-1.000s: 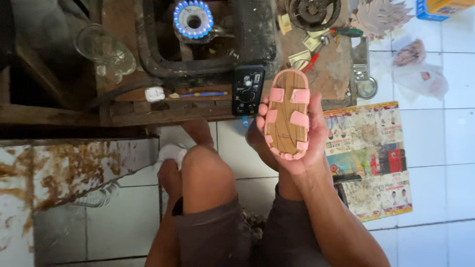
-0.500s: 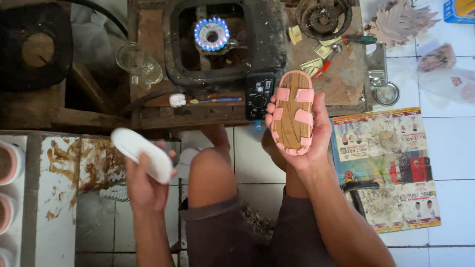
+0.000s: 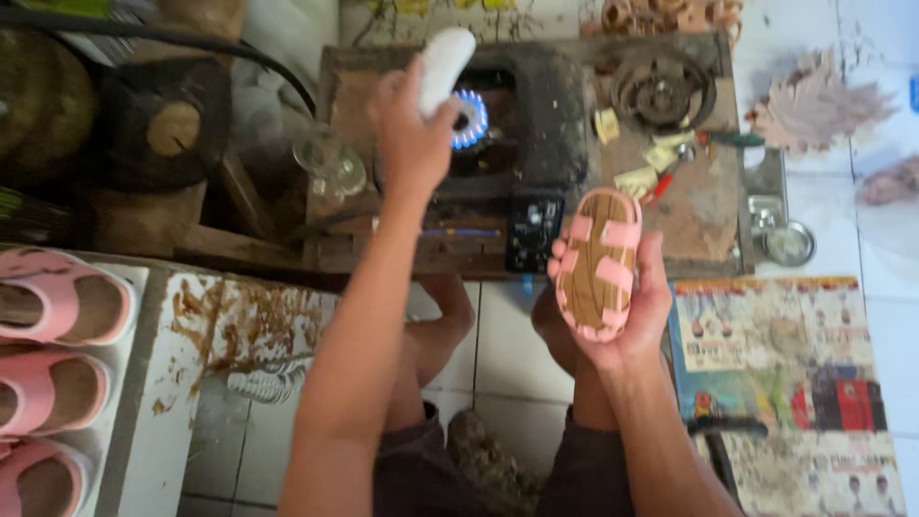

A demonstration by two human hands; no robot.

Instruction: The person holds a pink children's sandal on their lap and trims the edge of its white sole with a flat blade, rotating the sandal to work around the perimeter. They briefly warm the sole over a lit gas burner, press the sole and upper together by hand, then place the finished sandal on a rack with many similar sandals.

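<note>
My left hand (image 3: 410, 134) grips a white shoe sole (image 3: 445, 65) and holds it out over the blue flame (image 3: 470, 119) of a small black gas burner (image 3: 526, 124). My right hand (image 3: 622, 311) cradles a pink strapped sandal upper (image 3: 598, 263), its tan underside facing up, above my knees and in front of the low wooden bench (image 3: 689, 211).
Pink sandals (image 3: 57, 306) sit in a row on a stained white shelf (image 3: 163, 383) at the left. Small tools and scraps, a second burner ring (image 3: 662, 91) and a metal tin (image 3: 788, 244) crowd the bench. A printed paper sheet (image 3: 785, 373) lies on the tiled floor at the right.
My left hand came into view holding the white sole, then reached forward and up to the burner flame. My right hand kept the pink sandal upper roughly in place.
</note>
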